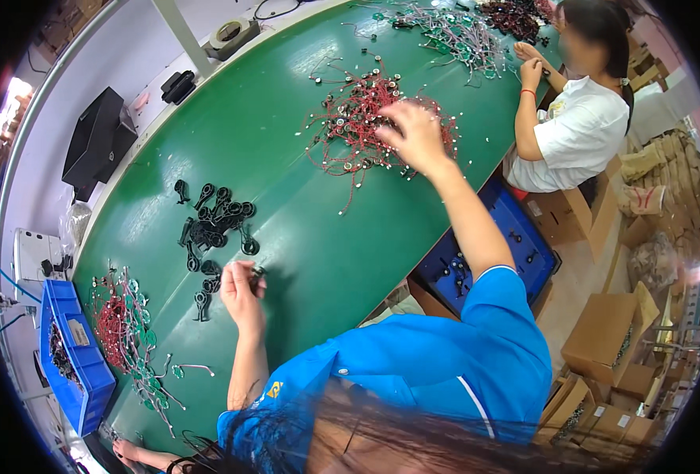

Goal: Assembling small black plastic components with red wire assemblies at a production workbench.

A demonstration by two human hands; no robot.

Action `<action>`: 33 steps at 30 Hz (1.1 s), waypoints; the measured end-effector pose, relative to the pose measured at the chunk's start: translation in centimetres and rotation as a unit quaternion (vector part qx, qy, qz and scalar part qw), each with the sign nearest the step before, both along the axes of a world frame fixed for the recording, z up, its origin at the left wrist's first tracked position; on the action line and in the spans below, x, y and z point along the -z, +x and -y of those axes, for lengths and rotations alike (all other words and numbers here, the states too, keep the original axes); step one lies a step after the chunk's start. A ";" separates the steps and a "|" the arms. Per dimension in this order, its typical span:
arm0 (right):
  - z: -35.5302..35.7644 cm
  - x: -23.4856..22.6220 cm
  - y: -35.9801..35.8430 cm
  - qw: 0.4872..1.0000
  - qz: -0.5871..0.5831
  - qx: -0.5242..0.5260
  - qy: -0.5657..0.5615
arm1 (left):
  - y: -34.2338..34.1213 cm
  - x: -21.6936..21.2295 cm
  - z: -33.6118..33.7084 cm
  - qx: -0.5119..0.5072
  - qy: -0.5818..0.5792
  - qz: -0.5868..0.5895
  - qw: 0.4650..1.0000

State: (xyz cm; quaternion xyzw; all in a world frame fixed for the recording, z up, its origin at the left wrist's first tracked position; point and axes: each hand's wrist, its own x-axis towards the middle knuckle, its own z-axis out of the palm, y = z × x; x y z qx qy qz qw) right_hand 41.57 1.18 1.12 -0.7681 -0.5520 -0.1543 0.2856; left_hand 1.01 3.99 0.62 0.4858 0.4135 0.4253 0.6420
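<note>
My left hand [241,294] is closed on a small black plastic part [257,276], held just above the green table [310,257]. Beside that hand lies a loose heap of similar black plastic parts [217,225], each with a ring-shaped end. My right arm stretches away to a pile of thin red wires [355,118] with small round metal-looking pieces on them. Over the right part of this pile hovers my right hand [415,136], fingers curved and apart, with nothing visible in them. The hand hides some of the wires beneath it.
At the left are wires with green discs [146,347] and a blue bin [71,355]. A co-worker [575,118] sits at the far right by another wire pile [464,39]. Another person's hand [126,450] shows lower left. A blue crate [516,237] stands below the table edge.
</note>
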 end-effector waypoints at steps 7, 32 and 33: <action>2.6 4.0 -7.2 0.997 0.051 -0.026 -0.047 | 3.5 0.1 2.0 0.085 -0.217 0.218 0.948; -8.3 0.6 9.7 0.978 -0.014 0.209 -0.020 | 4.8 2.1 2.5 0.239 -0.080 0.064 0.966; -9.3 0.7 10.2 0.968 -0.051 0.237 -0.065 | 4.6 2.2 2.4 0.250 -0.094 0.061 0.962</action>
